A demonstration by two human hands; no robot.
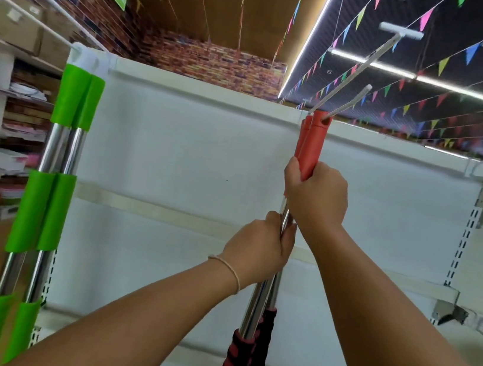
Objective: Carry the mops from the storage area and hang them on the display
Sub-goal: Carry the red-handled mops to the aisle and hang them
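Two mop poles with red end caps (pixel 313 143) stand upright in front of the white display panel (pixel 192 151). My right hand (pixel 316 193) grips the red caps near their lower end. My left hand (pixel 259 247) grips the chrome shafts (pixel 257 303) just below. A white display hook (pixel 372 61) passes through the hole in the front red cap and juts toward me. Dark red foam grips (pixel 236 362) wrap the shafts lower down. Two mop poles with green sleeves (pixel 60 157) hang at the left end of the display.
Shelves with boxes and plastic tubs (pixel 1 118) line the left wall. A slotted upright (pixel 462 245) and bare brackets stand at the right end of the panel. Strings of coloured pennants (pixel 436 67) cross overhead.
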